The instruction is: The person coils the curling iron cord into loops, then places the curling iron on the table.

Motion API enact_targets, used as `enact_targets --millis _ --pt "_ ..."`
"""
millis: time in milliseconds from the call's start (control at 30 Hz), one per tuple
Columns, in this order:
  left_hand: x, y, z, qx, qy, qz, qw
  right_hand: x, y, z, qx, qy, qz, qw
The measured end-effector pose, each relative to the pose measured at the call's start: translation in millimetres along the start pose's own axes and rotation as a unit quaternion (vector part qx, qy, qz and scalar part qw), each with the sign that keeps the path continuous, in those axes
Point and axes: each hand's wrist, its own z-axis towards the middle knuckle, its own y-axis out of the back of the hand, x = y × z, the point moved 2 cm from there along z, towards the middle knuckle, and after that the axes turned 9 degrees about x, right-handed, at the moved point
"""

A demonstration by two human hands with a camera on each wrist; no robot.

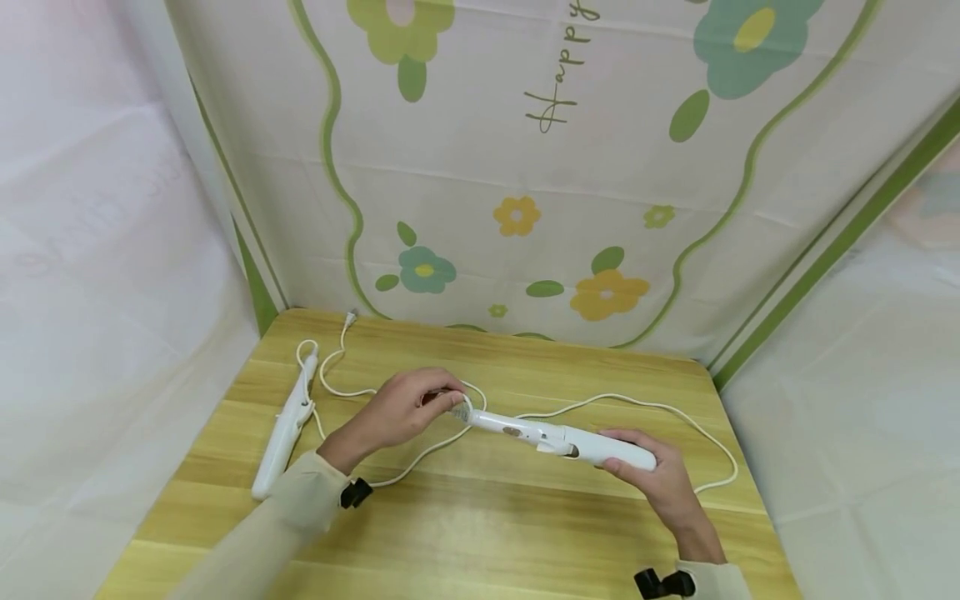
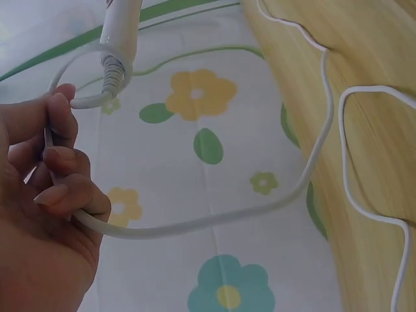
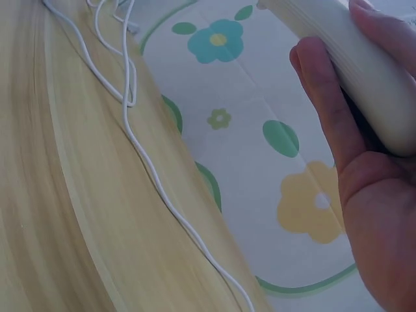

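A white curling iron (image 1: 592, 444) is held up over the table, nearly level, between both hands. My right hand (image 1: 660, 477) grips its thick end; in the right wrist view, fingers and thumb lie on either side of the smooth white body (image 3: 374, 75). At the thin end, my left hand (image 1: 411, 407) pinches the white power cord. The left wrist view shows that cord (image 2: 195, 225) running through the curled fingers and looping round near the ribbed strain relief (image 2: 113, 75).
A second white curling iron (image 1: 281, 442) lies at the table's left, its cord looped at the top. A plug (image 1: 350, 318) rests by the back edge. Loose cord (image 1: 637, 400) curves across the wooden table (image 1: 465, 542). Flower-printed cloth (image 1: 450, 167) hangs behind; pale cloth flanks both sides.
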Motion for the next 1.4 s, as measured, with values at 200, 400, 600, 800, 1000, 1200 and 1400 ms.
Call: enact_targets --millis 200,400,600,800,1000,1200,1400 --pt "5.3 -2.9 9.2 0.051 0.016 -0.099 0.9936 -2 -3 -4.1 0.032 0.024 0.037 0.9985" --pt "14.9 -15.8 15.0 0.057 0.048 -0.203 0.9763 -3 -4 -4.4 0.047 0.057 0.124 0.9896" --pt "20.3 -36.6 11.4 0.039 0.092 -0.262 0.9598 -4 -5 -3.6 0.026 0.078 0.184 0.9794" --pt "17.2 -59.1 4.0 0.015 0.115 -0.338 0.9338 -4 -8 -1.5 -0.01 0.084 0.2 0.9762" --pt "8.1 -73.2 -2.0 -0.004 0.136 -0.368 0.9199 -3 -11 1.0 -0.043 0.078 0.184 0.9788" --pt "-1.2 -76.5 -8.2 -0.018 0.144 -0.33 0.9329 -7 -9 1.8 -0.07 0.062 0.167 0.9815" --pt "-7.1 -78.1 -11.7 -0.024 0.13 -0.265 0.9552 -10 -7 1.2 -0.1 0.022 0.141 0.9847"
